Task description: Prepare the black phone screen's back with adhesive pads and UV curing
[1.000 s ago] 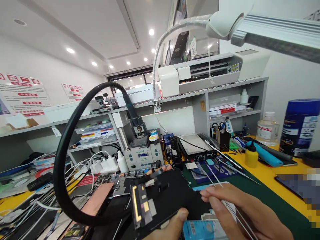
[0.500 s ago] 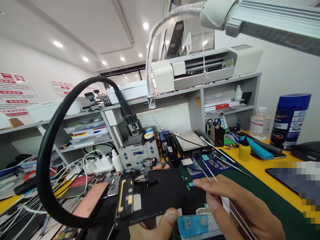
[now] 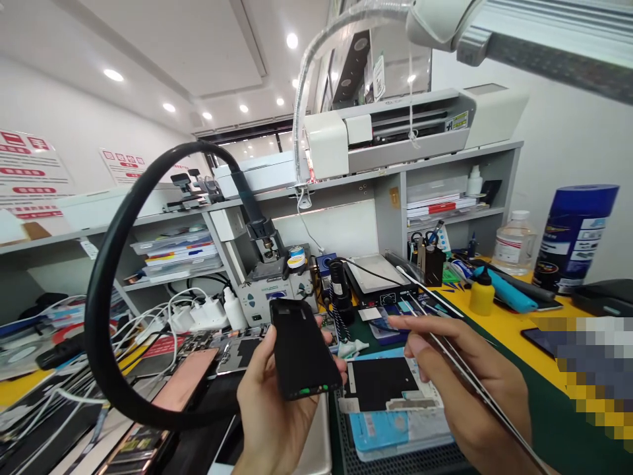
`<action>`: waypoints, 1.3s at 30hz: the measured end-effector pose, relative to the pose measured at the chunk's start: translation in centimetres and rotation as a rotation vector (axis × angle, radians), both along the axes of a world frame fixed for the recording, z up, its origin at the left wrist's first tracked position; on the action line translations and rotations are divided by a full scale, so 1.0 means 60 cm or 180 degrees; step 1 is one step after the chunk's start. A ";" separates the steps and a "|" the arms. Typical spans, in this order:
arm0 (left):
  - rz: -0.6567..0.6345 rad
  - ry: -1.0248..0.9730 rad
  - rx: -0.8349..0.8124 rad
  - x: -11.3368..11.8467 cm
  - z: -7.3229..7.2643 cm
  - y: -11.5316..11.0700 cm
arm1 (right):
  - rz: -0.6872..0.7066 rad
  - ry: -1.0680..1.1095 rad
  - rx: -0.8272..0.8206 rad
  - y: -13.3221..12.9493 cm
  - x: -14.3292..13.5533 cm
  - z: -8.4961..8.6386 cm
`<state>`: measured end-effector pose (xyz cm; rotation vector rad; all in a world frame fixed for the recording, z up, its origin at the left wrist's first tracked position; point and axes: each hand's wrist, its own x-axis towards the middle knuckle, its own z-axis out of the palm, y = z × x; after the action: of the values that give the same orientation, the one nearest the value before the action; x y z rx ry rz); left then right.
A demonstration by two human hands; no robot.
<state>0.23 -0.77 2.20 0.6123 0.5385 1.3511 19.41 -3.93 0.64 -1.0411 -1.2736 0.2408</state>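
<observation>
My left hand (image 3: 271, 415) is wrapped round the edges of a black phone screen (image 3: 302, 349), held tilted above the bench with its dark, flat side showing. Small green bits lie along its lower end. To the right, my right hand (image 3: 475, 389) grips a pair of thin metal tweezers (image 3: 495, 412), their tips pointing up and away from me. Beside the screen, a black sheet with pale torn edges (image 3: 374, 382) lies on a blue and white packet (image 3: 380, 432). The tweezers touch neither the screen nor the sheet.
A thick black hose (image 3: 99, 316) loops on the left, near a grey soldering station (image 3: 257, 303). Phone parts and a pinkish phone panel (image 3: 185, 379) crowd the left bench. On the right are a yellow bottle (image 3: 481, 293) and a blue spray can (image 3: 568, 244).
The phone screen has turned from lying sideways to standing lengthwise, farther from me. The left hand shows more fully, and the black sheet on the packet has come into view. Tweezers stay in the right hand.
</observation>
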 end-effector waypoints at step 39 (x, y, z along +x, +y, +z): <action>-0.2628 -0.0096 -0.0037 -0.024 -0.041 0.036 | 0.1391 0.1050 -0.0700 -0.014 -0.033 0.000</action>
<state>-1.18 1.42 -0.26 0.6977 0.2166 0.5733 17.42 -4.77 0.66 -0.8505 -1.1748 0.8676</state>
